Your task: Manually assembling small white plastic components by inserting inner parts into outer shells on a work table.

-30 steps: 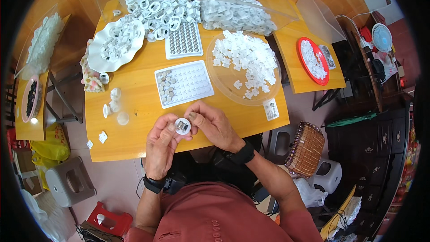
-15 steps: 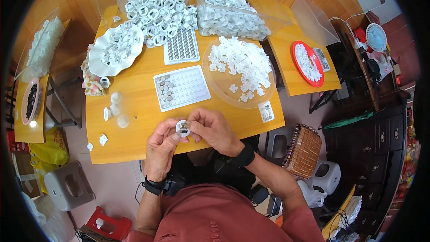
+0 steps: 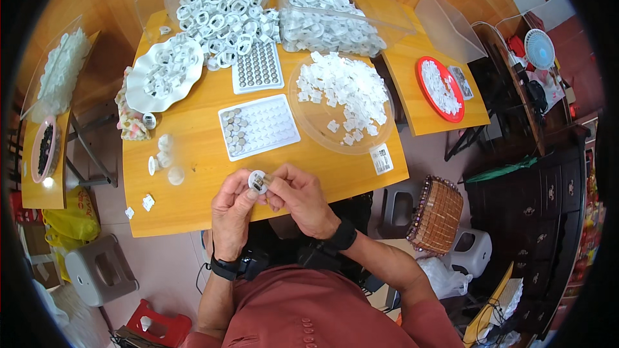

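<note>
Over the table's near edge, my left hand (image 3: pixel 233 209) pinches a small round white plastic part (image 3: pixel 256 179) with a dark and metallic middle. The thumb and fingers of my right hand (image 3: pixel 300 198) close on the part's right edge; whether they also hold a smaller piece is hidden. Just beyond my hands lies a white blister tray (image 3: pixel 274 130), its left pockets filled with silvery button cells (image 3: pixel 233 132). A second tray (image 3: pixel 259 71), full of round grey cells, sits behind it. To the right, a clear round lid (image 3: pixel 309 127) carries a heap of small white plastic pieces (image 3: pixel 345 90).
A wavy white dish (image 3: pixel 138 93) of white parts stands at left, below a large heap of parts (image 3: pixel 225 13). A clear bin (image 3: pixel 332 26) of parts stands at the back. Several round white pieces (image 3: pixel 164 151) lie at left. A red plate (image 3: pixel 442 90) is on the right table.
The round part has tilted slightly in my fingers, and both hands have shifted a little to the left. The whole view has also moved slightly.
</note>
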Demonstrator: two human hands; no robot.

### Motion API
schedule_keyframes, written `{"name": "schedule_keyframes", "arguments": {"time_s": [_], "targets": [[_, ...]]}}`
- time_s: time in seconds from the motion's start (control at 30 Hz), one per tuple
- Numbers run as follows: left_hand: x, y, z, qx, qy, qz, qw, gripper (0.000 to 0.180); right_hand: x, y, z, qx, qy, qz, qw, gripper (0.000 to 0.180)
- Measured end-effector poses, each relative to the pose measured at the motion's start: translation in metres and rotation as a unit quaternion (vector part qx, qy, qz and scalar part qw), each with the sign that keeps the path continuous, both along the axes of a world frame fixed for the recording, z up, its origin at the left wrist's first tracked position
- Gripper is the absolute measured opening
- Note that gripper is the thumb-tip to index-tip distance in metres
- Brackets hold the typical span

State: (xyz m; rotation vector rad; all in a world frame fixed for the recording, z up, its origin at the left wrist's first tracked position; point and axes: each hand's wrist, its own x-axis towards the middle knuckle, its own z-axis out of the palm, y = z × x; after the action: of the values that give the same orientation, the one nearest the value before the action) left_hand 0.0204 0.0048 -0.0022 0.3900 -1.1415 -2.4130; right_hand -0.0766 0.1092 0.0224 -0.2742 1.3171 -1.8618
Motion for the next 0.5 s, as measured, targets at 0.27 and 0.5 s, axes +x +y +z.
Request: {"name": "schedule_keyframes", "arguments": {"time_s": [0.27, 0.5], "targets": [[-0.001, 0.001, 0.007, 0.018, -0.008, -0.025, 0.999, 0.028, -0.005, -0.002, -0.009, 0.019, 0.100, -0.030, 0.994, 0.009], [-0.005, -0.001, 0.009, 0.068, 0.002, -0.038, 0.997, 0.025, -0.020, 0.012, -0.001, 0.091, 0.271, -0.020, 0.958, 0.012]]}}
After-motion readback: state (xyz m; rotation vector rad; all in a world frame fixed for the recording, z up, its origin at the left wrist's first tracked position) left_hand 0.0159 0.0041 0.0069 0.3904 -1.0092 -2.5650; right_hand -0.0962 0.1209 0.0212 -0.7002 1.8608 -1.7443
